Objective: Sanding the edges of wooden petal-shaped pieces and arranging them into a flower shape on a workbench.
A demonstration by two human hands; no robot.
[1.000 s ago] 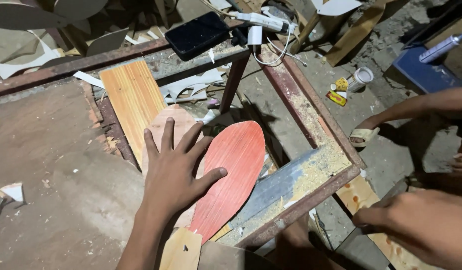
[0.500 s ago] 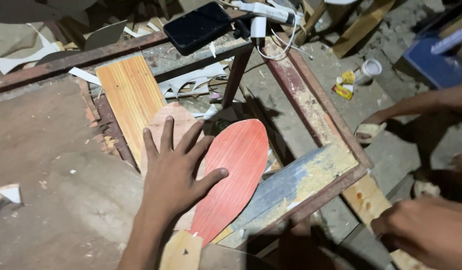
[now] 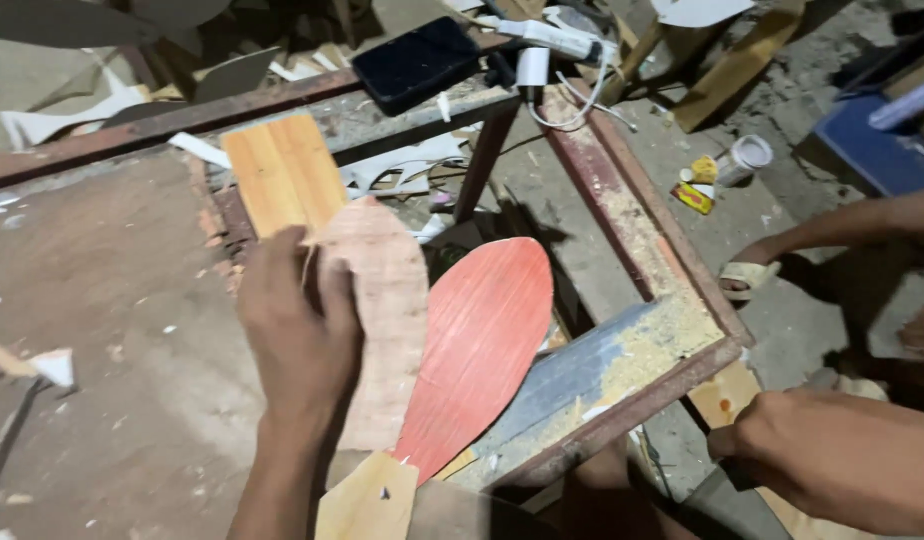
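Head view: left hand (image 3: 300, 335) lies flat, fingers together, pressing on a pale raw-wood paddle-shaped blank (image 3: 384, 320) on the dusty brown worktable (image 3: 102, 300). Just beside it, touching and partly overlapping on the right, lies a red-faced paddle cutout (image 3: 479, 345), same shape, fine lengthwise grain. Both long axes run from near-left up to far-right, rounded ends away from the person, narrow necks toward them. Left hand is on the things; right hand (image 3: 832, 465) is well apart at lower right, curled around a dark handle, grip partly hidden. Rusty steel frame (image 3: 632, 225) edges the table, sawdust on it. Orange plank (image 3: 282, 170) lies beyond the blank.
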